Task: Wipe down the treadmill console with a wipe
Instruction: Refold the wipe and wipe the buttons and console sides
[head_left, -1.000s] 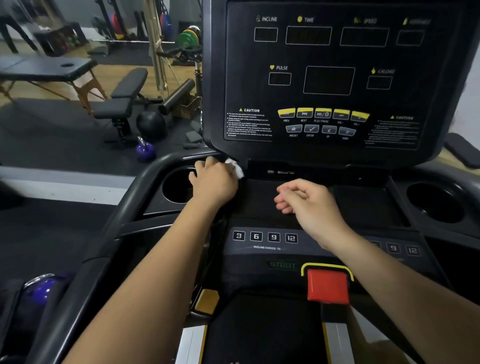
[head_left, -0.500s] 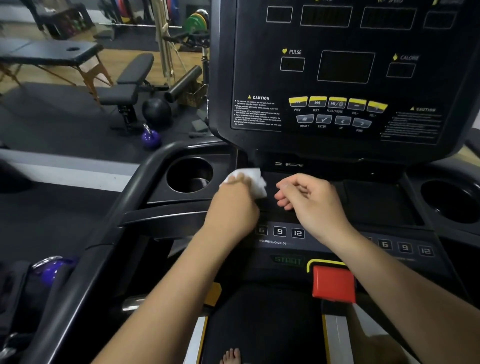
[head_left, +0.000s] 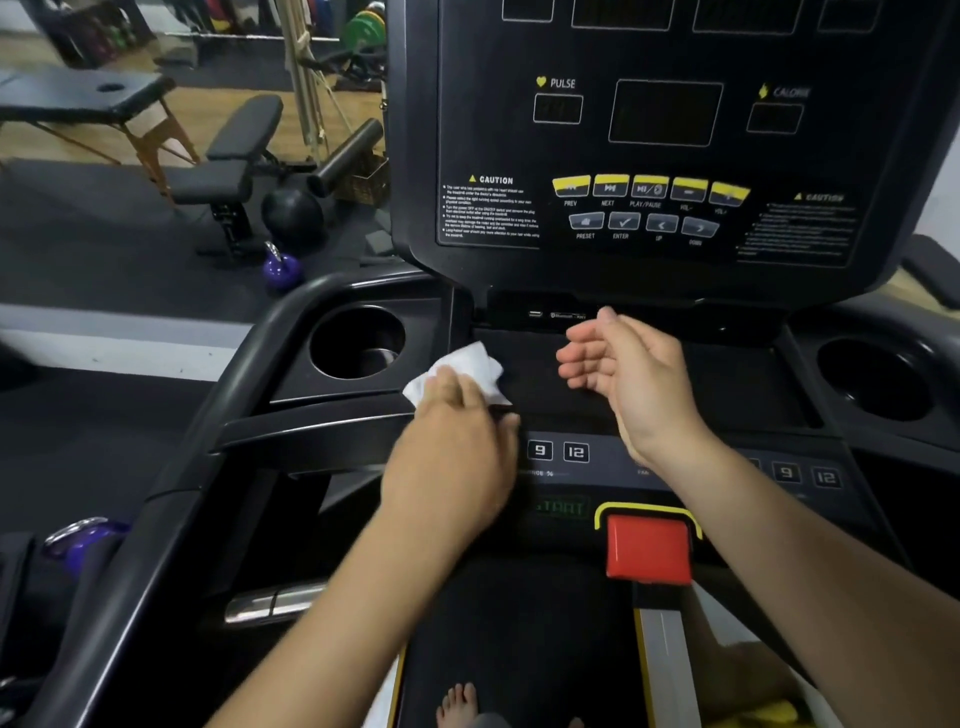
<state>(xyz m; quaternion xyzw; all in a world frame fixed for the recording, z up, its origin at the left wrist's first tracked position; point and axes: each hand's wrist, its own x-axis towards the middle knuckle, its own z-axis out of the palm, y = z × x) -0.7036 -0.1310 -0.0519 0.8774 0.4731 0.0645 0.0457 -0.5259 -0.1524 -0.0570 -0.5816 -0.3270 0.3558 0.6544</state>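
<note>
The black treadmill console (head_left: 670, 249) rises in front of me, with dark displays and yellow buttons. Below it lies a flat black shelf (head_left: 727, 384). My left hand (head_left: 452, 452) holds a crumpled white wipe (head_left: 472, 366) down on the shelf's left end, beside the left cup holder (head_left: 358, 343). The wipe sticks out past my fingertips. My right hand (head_left: 628, 379) hovers over the middle of the shelf with its palm turned left and its fingers relaxed, and it holds nothing.
A red stop button (head_left: 649, 551) in a yellow frame sits low on the console, under the numbered keys (head_left: 558, 451). A second cup holder (head_left: 872, 379) is on the right. Off to the left stand a weight bench (head_left: 234, 150), a purple kettlebell (head_left: 280, 267) and a massage table (head_left: 98, 98).
My left hand has dragged the wipe from the corner by the cup holder back toward me along the shelf. My right hand has turned its palm sideways and lifted slightly.
</note>
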